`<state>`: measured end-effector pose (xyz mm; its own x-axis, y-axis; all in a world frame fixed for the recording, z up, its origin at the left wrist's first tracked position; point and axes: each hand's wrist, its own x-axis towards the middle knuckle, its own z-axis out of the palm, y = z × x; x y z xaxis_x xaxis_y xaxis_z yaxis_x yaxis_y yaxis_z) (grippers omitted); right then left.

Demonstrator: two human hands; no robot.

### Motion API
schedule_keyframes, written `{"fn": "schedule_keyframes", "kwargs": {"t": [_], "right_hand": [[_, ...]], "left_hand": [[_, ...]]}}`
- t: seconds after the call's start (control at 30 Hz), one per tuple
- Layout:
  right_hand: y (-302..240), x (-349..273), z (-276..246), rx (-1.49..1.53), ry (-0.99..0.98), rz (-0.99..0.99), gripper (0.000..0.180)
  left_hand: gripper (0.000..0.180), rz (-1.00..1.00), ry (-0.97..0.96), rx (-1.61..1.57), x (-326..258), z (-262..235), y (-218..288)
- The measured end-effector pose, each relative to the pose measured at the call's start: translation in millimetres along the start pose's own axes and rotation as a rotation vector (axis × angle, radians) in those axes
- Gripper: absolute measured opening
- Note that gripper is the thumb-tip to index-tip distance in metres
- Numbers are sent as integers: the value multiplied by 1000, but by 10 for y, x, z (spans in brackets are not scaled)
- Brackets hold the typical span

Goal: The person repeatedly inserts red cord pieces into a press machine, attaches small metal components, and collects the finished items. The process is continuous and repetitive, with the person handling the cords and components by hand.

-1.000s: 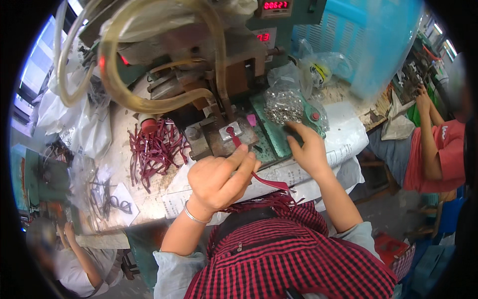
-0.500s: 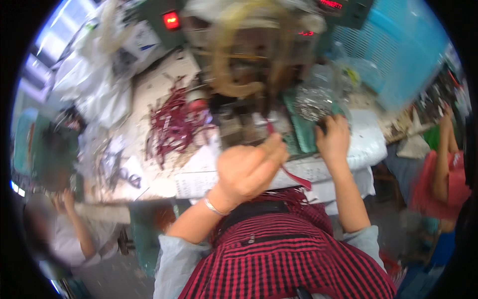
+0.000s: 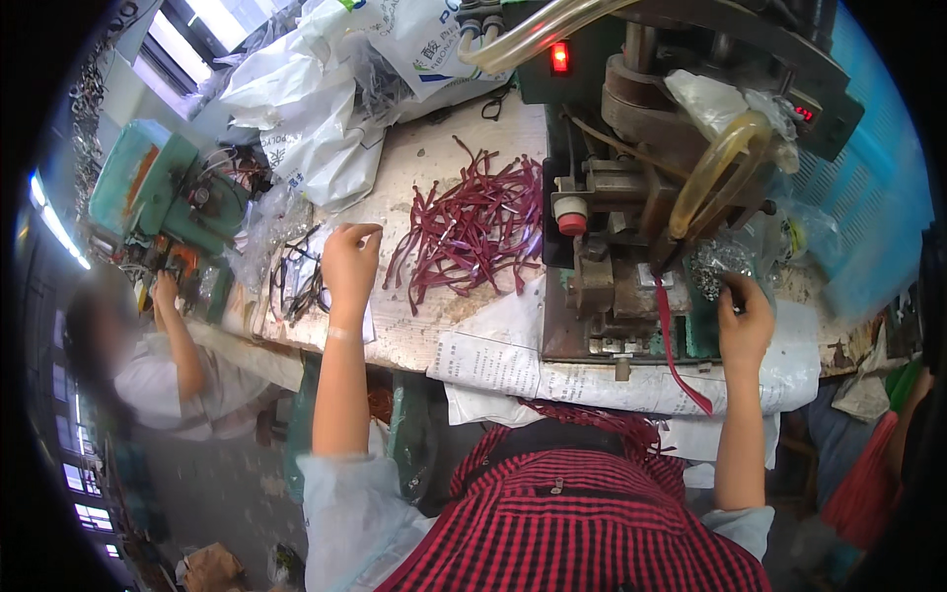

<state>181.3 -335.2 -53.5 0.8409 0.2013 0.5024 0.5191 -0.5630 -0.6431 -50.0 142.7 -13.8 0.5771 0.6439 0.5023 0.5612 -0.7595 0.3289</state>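
Worn tabletop [image 3: 419, 163] carries the press [image 3: 634, 94]. Dark-red strap [image 3: 670, 347]: hangs at press front. Strap pile [image 3: 473, 222]: left of press. Left hand [image 3: 350, 264]: farther left, half-curled, empty. Right hand [image 3: 747, 324]: right of press, curled beside metal fittings [image 3: 705, 276]; grip cannot be determined. Co-worker [image 3: 163, 380]: far left of press.

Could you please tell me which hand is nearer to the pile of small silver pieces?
The right hand, which is at the near edge of the silver pile; the left hand is far to its left, beyond the dark red straps.
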Motion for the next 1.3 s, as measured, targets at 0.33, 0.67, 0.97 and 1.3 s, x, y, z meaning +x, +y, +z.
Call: {"fn": "schedule_keyframes", "kwargs": {"t": [0.33, 0.67, 0.97, 1.3], "right_hand": [[553, -526, -491, 38, 98, 171, 18], [-945, 74, -319, 424, -76, -95, 18], [-1059, -22, 208, 898, -49, 213, 57], [-1489, -109, -266, 1010, -284, 212, 64]], "left_hand": [[11, -299, -145, -9, -356, 629, -425], [10, -163, -178, -1093, -339, 461, 1017], [13, 17, 135, -1431, -729, 114, 1876], [13, 701, 169, -1136, -638, -277, 2385]]}}
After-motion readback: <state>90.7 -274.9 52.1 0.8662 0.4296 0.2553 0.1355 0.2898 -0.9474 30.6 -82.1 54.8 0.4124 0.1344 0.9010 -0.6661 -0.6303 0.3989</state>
